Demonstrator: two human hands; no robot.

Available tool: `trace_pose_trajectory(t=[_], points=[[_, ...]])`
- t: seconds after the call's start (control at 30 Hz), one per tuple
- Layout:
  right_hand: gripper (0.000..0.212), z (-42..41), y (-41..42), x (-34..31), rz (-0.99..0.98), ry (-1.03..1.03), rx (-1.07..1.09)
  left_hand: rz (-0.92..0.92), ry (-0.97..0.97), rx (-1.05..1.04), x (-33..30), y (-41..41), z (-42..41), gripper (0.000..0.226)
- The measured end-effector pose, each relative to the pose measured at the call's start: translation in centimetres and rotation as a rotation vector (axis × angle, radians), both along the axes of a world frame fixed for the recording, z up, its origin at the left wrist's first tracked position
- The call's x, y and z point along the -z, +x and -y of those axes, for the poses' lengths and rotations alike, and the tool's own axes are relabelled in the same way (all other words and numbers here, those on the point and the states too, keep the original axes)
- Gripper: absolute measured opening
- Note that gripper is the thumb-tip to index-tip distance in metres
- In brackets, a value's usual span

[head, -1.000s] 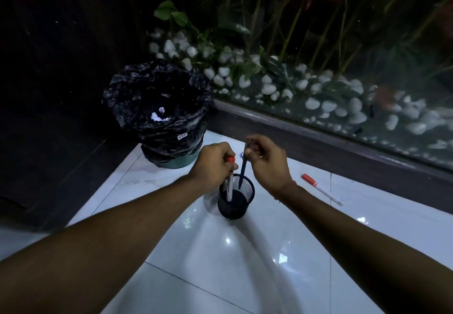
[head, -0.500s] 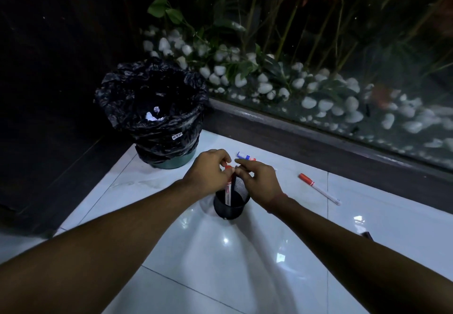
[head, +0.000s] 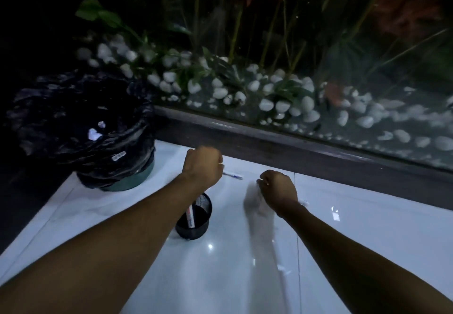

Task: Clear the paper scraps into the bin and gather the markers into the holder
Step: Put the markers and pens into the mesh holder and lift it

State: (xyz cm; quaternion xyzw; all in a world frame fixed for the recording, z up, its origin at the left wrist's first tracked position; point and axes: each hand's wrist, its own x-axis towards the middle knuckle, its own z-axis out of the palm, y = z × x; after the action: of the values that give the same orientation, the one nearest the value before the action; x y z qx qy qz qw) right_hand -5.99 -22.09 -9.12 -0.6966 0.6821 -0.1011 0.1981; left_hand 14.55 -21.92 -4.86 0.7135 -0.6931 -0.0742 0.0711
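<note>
Head view, light: dim and blurred with motion; fine detail is lost.
Floor: glossy white tile, with a dark ledge at its far edge.
Beyond the ledge: white pebbles and green stems behind glass.
Bin: lined with a black bag, standing at the far left corner of the tile, upright, mouth open.
Paper scraps: two pale bits lie inside the bin on the liner.
Holder: black mesh cup, upright on the tile, near the middle, partly covered by the left forearm.
Marker in holder: one white-barrelled marker stands inside it, leaning; its top is hidden by the arm.
Loose marker: a white one with a blue end lies flat on the tile beyond the holder, just past the left hand's knuckles, between the two hands.
Left hand: curled into a loose fist above and beyond the holder, knuckles up. Whether the fingers grip anything, I cannot tell.
Right hand: also curled, low over the tile to the right of the holder, well apart from it. A small pale shape shows at the wrist's right edge; too blurred to name. Fingers bent inward; what they hold, if anything, I cannot tell.
Arms: both bare, reaching in from the near edge.
</note>
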Motion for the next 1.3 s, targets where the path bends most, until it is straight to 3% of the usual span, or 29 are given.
trace_pose_trajectory(t=[0.17, 0.33, 0.47, 0.83, 0.97, 1.1, 1.2, 1.3], points=[[0.009, 1.0, -2.0, 1.6, -0.107, -0.002, -0.044, 0.328, 0.191, 0.191, 2.5, -4.2, 1.9, 0.031], [0.025, 1.3, -2.0, 2.6, -0.217, -0.017, -0.079, 0.441, 0.327, 0.072, 4.0, -2.7, 3.1, 0.044], [0.023, 1.0, -1.7, 3.4, -0.215, -0.02, -0.153, 0.368, 0.441, -0.055, 4.7, 0.5, 4.1, 0.045], [0.027, 0.0, -1.6, 3.7, -0.189, -0.036, -0.231, 0.431, 0.383, 0.16, 5.4, 0.8, 5.0, 0.033], [0.025, 0.0, -1.7, 3.6, -0.152, -0.007, -0.2, 0.256, 0.322, 0.165, 4.5, 0.5, 4.6, 0.032], [0.019, 0.0, -1.3, 2.7, -0.079, -0.055, -0.143, -0.115, 0.173, 0.114, 2.0, 1.1, 4.2, 0.016], [0.021, 0.4, -0.1, 0.9, 0.078, -0.119, -0.053, -0.421, 0.049, 0.062, -0.4, 2.2, 2.8, 0.01], [0.018, 0.5, 1.9, -1.9, 0.309, -0.174, 0.019, -0.532, -0.027, 0.045, -2.8, 3.4, 0.7, 0.008]])
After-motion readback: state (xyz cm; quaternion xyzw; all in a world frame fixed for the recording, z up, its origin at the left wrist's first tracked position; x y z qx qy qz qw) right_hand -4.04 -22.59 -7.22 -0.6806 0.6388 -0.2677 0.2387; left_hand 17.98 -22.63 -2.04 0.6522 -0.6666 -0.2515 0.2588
